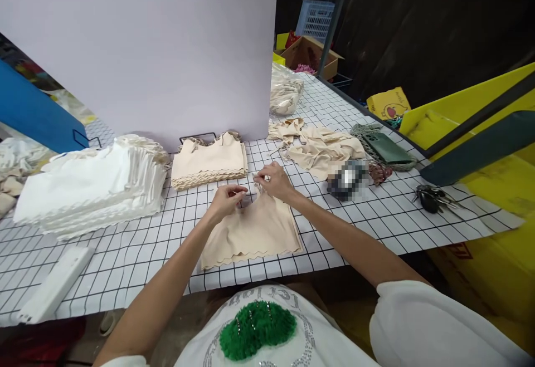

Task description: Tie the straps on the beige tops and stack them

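Note:
A beige camisole top (pixel 251 233) lies flat on the grid-patterned table (pixel 125 261) right in front of me, scalloped hem toward me. My left hand (pixel 225 199) pinches its left shoulder strap, fingers closed. My right hand (pixel 273 180) pinches the right strap in the same way. Just beyond the hands sits a neat stack of folded beige tops (pixel 208 164).
A tall stack of white tops (pixel 90 186) lies at the left, a loose heap of beige tops (pixel 320 147) at the right. A phone (pixel 387 147), keys (pixel 434 199), a blurred object (pixel 346 177) and a white bar (pixel 56 284) also lie on the table. A lilac board (pixel 159 49) stands behind.

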A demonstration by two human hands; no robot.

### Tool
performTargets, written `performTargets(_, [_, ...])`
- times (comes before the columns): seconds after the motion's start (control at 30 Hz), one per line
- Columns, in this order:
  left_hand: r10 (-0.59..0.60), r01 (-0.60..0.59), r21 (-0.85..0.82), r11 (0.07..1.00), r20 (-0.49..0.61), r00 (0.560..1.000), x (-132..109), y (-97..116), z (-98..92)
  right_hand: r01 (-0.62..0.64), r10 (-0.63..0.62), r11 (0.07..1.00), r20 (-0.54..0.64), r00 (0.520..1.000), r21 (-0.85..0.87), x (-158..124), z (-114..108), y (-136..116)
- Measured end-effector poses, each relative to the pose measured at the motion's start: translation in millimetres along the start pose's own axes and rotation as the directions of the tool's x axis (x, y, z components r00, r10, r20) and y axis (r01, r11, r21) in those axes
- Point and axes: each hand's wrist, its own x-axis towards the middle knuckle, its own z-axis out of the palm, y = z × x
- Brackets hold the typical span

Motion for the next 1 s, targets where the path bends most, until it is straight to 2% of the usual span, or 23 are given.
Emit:
performTargets(0.07, [-0.040,0.042,-0.099,0.994,0.026,0.999,-5,3,3.2,0.002,0.006,0.987,-0.047,0.999,0.159,-5,-6,5])
performTargets(0.13, [-0.020,0.026,-0.167,0.986,0.036,0.999,-8,8,10.3,0.024,0.005,0.934,-0.079,0.997,0.355,-10,-9,6])
performTargets(0.27, [0.094,-0.091,-0.227,0.970,0.004,0.996,-8,15,32.7,-0.004,0.076,0.708,-0.071,0.995,0.706,-20,-9,-2])
performTargets(0.37, [0.130,-0.139,-0.216,0.966,-0.059,0.990,-4,14,47.7,-0.081,0.161,0.561,-0.013,0.987,0.824,-26,-6,-10])
performTargets(0.47, [0.147,-0.158,-0.209,0.965,-0.070,0.987,-2,10,53.1,-0.152,0.232,0.476,0.043,0.972,0.866,-25,-7,-9])
performTargets(0.53, [0.186,-0.189,-0.187,0.964,-0.035,0.982,-3,9,51.8,-0.172,0.266,0.512,0.035,0.963,0.842,-20,-13,-1])
performTargets(0.6, [0.234,-0.231,-0.135,0.963,0.002,0.972,-4,8,48.9,-0.133,0.263,0.680,-0.070,0.962,0.721,-15,-23,10])
performTargets(0.67, [0.266,-0.264,-0.070,0.962,0.027,0.964,-6,9,46.5,-0.063,0.190,0.870,-0.213,0.958,0.489,-13,-32,18])
performTargets(0.7, [0.278,-0.277,-0.040,0.960,0.034,0.960,-6,10,45.7,-0.042,0.140,0.925,-0.234,0.962,0.378,-14,-36,21])
performTargets(0.73, [0.289,-0.289,-0.014,0.957,0.039,0.956,-6,10,45.2,-0.037,0.101,0.953,-0.200,0.975,0.299,-16,-38,22])
performTargets(0.8, [0.308,-0.309,0.019,0.951,0.043,0.950,-6,12,44.9,-0.063,0.067,0.967,-0.005,0.998,0.248,-22,-37,21])
performTargets(0.87, [0.306,-0.307,0.025,0.951,0.047,0.951,-6,14,45.0,-0.102,0.053,0.957,0.183,0.982,0.270,-29,-32,17])
performTargets(0.9, [0.296,-0.297,0.020,0.955,0.051,0.954,-7,14,45.1,-0.119,0.051,0.946,0.223,0.973,0.302,-32,-29,15])
performTargets(1.0, [0.256,-0.256,-0.009,0.967,0.081,0.963,-8,16,45.3,-0.165,0.050,0.856,0.239,0.970,0.491,-38,-22,9])
